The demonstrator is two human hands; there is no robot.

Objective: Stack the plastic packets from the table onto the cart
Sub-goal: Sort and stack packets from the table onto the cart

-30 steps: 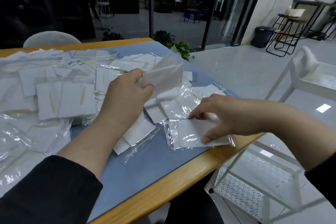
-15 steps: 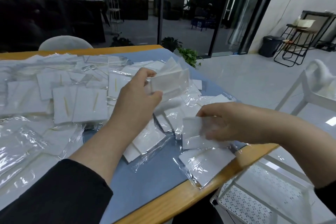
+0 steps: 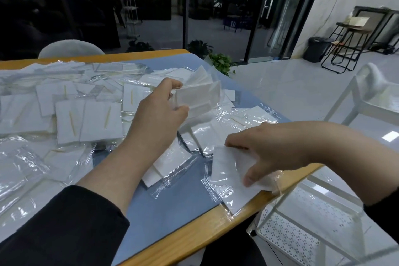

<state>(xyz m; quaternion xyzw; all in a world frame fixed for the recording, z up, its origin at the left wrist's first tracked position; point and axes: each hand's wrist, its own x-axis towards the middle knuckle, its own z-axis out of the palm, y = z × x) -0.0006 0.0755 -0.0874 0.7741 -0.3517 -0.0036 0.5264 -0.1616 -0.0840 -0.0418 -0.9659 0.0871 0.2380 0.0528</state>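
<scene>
Many clear plastic packets [image 3: 88, 121] with white napkins and toothpicks lie scattered over the blue-topped table [image 3: 172, 207]. My left hand [image 3: 159, 112] grips a small bundle of packets [image 3: 198, 95] held up above the pile. My right hand [image 3: 257, 149] pinches one white packet [image 3: 226, 170] near the table's right edge, thumb underneath, with another packet [image 3: 228, 196] lying flat below it. The white cart [image 3: 302, 229] with a perforated shelf stands just right of the table, below my right arm.
The table has an orange wooden rim [image 3: 194, 235]. A grey chair back [image 3: 71, 48] shows behind the table. A potted plant [image 3: 220, 62] sits past the far corner. A bin [image 3: 317, 48] and black stools [image 3: 345, 49] stand far right.
My right hand lifted one packet off the packet below it and holds it over the table edge. My left hand kept its bundle raised. The camera tilted down slightly.
</scene>
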